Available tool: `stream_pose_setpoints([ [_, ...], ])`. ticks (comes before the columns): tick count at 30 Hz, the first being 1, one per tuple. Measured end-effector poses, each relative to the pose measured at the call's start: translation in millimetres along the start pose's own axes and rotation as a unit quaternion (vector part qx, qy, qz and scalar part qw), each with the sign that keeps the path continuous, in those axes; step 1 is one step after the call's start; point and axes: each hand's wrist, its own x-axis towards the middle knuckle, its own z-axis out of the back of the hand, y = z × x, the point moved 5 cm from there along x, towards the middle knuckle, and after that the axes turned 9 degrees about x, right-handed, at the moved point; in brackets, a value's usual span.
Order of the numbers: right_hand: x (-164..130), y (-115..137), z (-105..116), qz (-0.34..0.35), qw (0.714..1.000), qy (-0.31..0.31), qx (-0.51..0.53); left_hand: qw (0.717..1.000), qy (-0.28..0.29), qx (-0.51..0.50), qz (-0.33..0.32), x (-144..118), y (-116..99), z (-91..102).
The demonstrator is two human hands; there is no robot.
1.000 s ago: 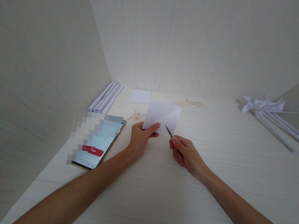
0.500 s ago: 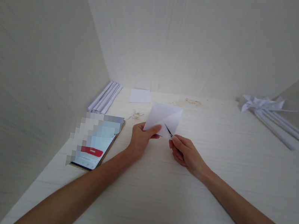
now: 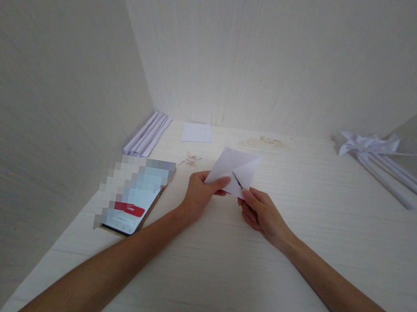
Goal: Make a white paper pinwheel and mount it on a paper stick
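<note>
Head view: left hand pinches the paper square by its lower corner, just above the desk, right of the phone. Right hand, grip closed on small scissors, blades on the paper.

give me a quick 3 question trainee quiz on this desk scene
1. True or false: the left hand pinches the white paper square.
2. Which lies beside the left forearm? A) phone B) mug C) stapler
3. What thin dark thing does the right hand hold against the paper?

Key:
1. True.
2. A.
3. A small pair of scissors, as far as the blades show; the handles are hidden in the hand.
</note>
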Motion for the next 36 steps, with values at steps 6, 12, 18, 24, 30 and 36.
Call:
stream_pose_setpoints([
  [6, -0.2, 0.4, -0.4, 0.003, 1.000, 0.003, -0.002, 1.000, 0.006, 0.005, 0.003, 0.2, 0.0, -0.2],
  [12, -1.2, 0.8, -0.4, 0.004, 1.000, -0.002, 0.000, 1.000, 0.017, 0.009, 0.003, 1.1, 0.2, -1.7],
  [18, -0.3, 0.9, -0.5, 0.006, 1.000, 0.000, 0.000, 1.000, 0.004, 0.006, 0.014, 1.1, 0.8, -0.6],
  [24, -0.1, 0.6, -0.8, 0.003, 1.000, -0.002, 0.002, 1.000, 0.003, -0.007, 0.019, 0.3, -0.5, -1.3],
  [30, -1.0, 1.2, -1.4, 0.006, 1.000, 0.002, 0.007, 1.000, 0.001, -0.015, 0.022, 0.1, -1.0, -1.5],
  [36, -1.4, 2.5, -2.4, 0.007, 1.000, 0.002, 0.004, 1.000, 0.005, -0.013, 0.024, 0.6, -1.2, -1.6],
])
